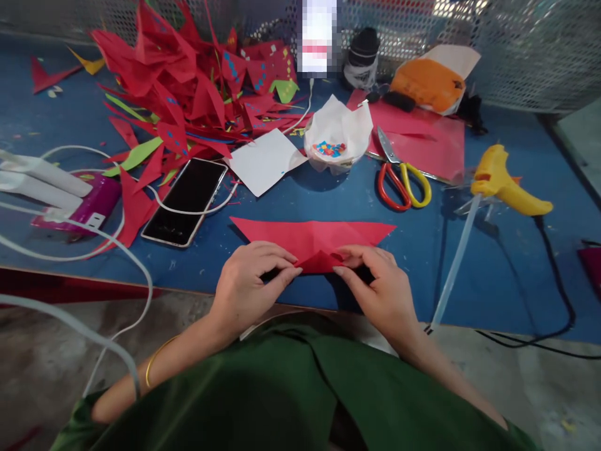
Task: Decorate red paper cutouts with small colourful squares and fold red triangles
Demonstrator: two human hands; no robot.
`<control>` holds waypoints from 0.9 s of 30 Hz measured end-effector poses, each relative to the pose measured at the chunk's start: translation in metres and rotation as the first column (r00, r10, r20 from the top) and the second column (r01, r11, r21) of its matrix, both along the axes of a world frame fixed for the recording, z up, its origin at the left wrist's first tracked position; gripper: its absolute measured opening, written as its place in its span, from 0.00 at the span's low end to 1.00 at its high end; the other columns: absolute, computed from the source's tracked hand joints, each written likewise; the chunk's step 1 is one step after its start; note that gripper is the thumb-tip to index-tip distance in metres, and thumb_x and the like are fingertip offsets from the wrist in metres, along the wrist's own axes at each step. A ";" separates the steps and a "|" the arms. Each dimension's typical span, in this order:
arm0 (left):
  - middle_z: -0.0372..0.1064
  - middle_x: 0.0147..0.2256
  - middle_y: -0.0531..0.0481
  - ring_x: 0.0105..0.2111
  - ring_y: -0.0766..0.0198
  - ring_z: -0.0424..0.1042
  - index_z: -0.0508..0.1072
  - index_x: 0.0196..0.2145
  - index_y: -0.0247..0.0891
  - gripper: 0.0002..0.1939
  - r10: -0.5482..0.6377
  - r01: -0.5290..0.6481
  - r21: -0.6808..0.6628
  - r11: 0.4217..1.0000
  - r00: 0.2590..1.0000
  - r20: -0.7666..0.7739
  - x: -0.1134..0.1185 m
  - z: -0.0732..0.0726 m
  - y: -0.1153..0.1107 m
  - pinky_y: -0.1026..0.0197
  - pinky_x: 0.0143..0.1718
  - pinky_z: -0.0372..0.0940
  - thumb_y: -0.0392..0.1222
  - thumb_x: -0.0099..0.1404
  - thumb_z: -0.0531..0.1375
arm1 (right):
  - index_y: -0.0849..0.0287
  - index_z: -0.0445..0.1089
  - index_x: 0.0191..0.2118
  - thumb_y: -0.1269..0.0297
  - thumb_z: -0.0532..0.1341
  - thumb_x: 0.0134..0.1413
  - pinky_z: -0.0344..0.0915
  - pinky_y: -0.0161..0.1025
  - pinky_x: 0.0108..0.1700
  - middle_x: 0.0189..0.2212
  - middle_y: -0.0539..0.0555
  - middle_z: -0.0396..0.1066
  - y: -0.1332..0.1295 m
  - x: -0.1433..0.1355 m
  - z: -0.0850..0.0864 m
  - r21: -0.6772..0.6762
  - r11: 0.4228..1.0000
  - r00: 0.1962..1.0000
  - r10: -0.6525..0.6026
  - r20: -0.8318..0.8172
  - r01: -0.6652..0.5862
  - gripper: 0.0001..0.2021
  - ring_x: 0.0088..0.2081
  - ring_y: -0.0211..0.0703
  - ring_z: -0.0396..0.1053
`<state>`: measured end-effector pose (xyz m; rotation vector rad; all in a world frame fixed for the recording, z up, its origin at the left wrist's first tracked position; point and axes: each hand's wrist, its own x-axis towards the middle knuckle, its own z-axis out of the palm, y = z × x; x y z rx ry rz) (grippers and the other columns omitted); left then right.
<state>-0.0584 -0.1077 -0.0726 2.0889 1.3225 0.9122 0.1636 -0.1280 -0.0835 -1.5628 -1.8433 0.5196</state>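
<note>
A sheet of red paper (313, 234) lies near the front edge of the blue table, its two pointed ends spread left and right. Along its near side a small triangular part is folded up in the middle. My left hand (253, 275) pinches the near edge at the left of that fold, thumb against fingers. On the other side, my right hand (378, 275) pinches the same edge between thumb and fingers. Both hands rest low over the table, a short gap apart, with the folded part between them.
Behind are a phone (185, 203), a white card (265, 163), a paper-lined bowl (338, 134) of coloured bits and scissors (399, 172). A yellow glue gun (509, 181) stands at right. Cut red paper (188, 81) is heaped back left; white cables (141, 275) cross the left side.
</note>
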 end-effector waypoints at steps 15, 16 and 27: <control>0.73 0.35 0.47 0.39 0.57 0.72 0.73 0.26 0.37 0.08 0.082 -0.062 0.121 0.991 0.983 -0.162 0.001 -0.003 0.003 0.53 0.41 0.67 0.37 0.63 0.65 | 0.56 0.68 0.49 0.62 0.66 0.56 0.67 0.46 0.46 0.30 0.48 0.73 -0.002 -0.007 0.003 -0.024 0.992 0.992 -0.120 0.036 0.121 0.15 0.39 0.46 0.71; 0.73 0.35 0.46 0.39 0.57 0.72 0.73 0.26 0.37 0.08 0.079 -0.058 0.124 0.991 0.981 -0.175 0.000 -0.004 0.003 0.53 0.42 0.67 0.38 0.63 0.65 | 0.56 0.67 0.49 0.62 0.66 0.56 0.67 0.46 0.46 0.30 0.48 0.73 -0.002 -0.007 0.004 -0.017 0.992 0.992 -0.122 0.042 0.123 0.16 0.39 0.46 0.71; 0.72 0.37 0.46 0.38 0.54 0.70 0.72 0.25 0.40 0.12 0.143 -0.098 0.161 0.982 0.946 -0.291 0.001 -0.004 0.000 0.49 0.38 0.66 0.45 0.65 0.62 | 0.55 0.66 0.52 0.62 0.63 0.59 0.67 0.51 0.47 0.30 0.50 0.73 -0.004 -0.009 0.003 -0.002 0.992 0.989 -0.122 0.084 0.123 0.16 0.40 0.49 0.71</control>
